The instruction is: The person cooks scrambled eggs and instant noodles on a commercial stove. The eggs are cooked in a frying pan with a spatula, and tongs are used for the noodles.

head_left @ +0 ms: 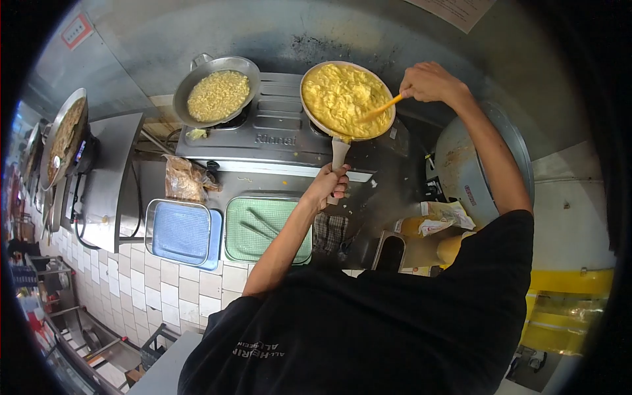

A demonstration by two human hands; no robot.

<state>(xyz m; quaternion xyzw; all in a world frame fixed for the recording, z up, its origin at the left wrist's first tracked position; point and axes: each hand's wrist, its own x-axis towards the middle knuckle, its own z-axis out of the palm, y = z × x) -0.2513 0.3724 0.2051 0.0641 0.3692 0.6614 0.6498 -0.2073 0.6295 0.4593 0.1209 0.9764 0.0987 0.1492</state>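
Observation:
My left hand (327, 185) is wrapped around the pale handle (340, 153) of a frying pan (305, 99) on the right burner. Scrambled eggs (343, 92) fill the pan, soft and yellow. My right hand (430, 82), raised at the pan's right side, grips a yellow-orange spatula (385, 107). Its lower end sits in the eggs near the right rim. Beneath the pan is the Rinnai stove (276, 139). On the left burner stands a metal wok (180, 99) holding small yellow pieces of food (217, 95) in liquid.
Below the stove lie a blue-lined tray (179, 230) and a green tray (253, 243) with dark utensils (259, 224). A plastic bag of food (184, 179) rests left. A big round metal lid (471, 161) leans right, above a dark-filled container (390, 252). Another wok (66, 138) stands far left.

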